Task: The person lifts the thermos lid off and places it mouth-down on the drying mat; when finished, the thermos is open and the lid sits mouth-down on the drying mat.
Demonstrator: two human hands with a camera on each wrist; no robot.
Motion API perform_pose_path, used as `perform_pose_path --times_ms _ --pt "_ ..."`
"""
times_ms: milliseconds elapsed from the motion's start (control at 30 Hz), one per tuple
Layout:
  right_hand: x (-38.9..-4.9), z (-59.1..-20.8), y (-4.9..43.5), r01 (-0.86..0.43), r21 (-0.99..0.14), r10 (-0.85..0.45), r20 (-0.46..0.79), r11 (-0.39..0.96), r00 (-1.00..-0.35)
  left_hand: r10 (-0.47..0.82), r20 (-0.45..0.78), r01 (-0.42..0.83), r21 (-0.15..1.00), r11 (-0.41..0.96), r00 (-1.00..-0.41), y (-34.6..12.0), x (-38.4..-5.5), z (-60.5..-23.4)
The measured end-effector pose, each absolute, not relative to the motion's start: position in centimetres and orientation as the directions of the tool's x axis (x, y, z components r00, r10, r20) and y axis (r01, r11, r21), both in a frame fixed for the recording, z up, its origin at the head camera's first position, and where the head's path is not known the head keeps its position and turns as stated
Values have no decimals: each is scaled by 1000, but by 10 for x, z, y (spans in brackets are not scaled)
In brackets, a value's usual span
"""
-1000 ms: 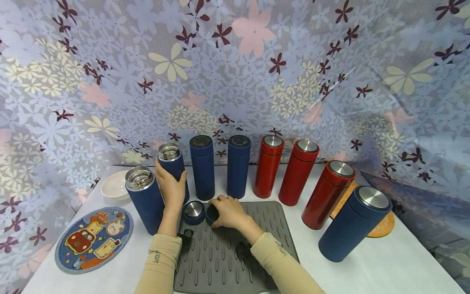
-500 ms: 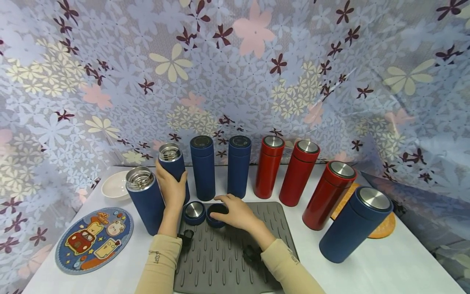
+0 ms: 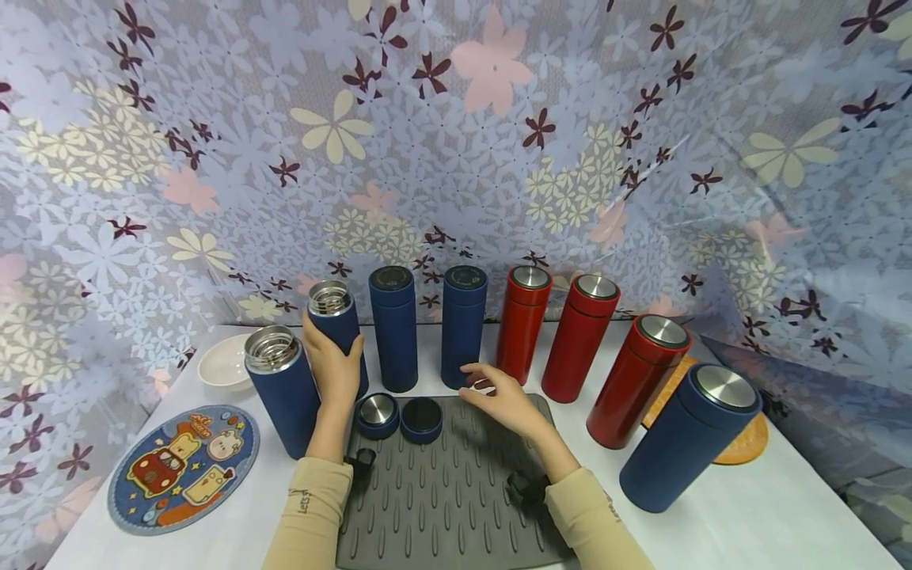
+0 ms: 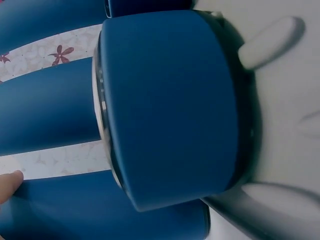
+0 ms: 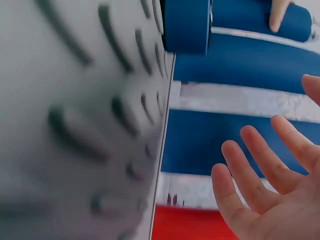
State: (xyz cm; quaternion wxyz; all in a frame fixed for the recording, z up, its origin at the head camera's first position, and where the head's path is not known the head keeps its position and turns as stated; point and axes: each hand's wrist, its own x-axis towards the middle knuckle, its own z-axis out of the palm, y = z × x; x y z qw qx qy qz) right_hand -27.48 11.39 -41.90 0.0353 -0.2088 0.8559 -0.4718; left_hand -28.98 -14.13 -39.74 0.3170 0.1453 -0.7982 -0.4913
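Observation:
My left hand [image 3: 333, 360] grips a blue thermos bottle [image 3: 338, 321] whose top is uncapped, with bare steel threads at the mouth. Just left of it stands a wider uncapped blue thermos [image 3: 281, 388]. On the grey drying mat [image 3: 456, 491] lie a blue lid with a steel top [image 3: 377, 413] and, beside it, a blue lid with a black top [image 3: 422, 418]. A blue lid [image 4: 170, 110] fills much of the left wrist view. My right hand [image 3: 506, 400] hovers over the mat's back edge, fingers spread and holding nothing, in front of a capped blue thermos [image 3: 465, 324].
Another capped blue thermos [image 3: 394, 332] stands at the back. Several capped red thermoses [image 3: 637, 380] and a wide blue one [image 3: 687, 435] line the right side, near an orange round mat [image 3: 744, 443]. On the left are a white bowl [image 3: 224, 362] and a round cartoon mat [image 3: 185, 467].
My right hand has let go of the black-topped lid and drawn back to the right, leaving it on the mat. My left hand stays on its thermos.

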Motion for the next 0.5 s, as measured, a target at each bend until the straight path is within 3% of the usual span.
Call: perform_pose_path --times_ms 500 --pt "-277 -424 162 -156 -846 -230 41 509 -972 -534 363 78 873 482 -763 -142 -290 -399"
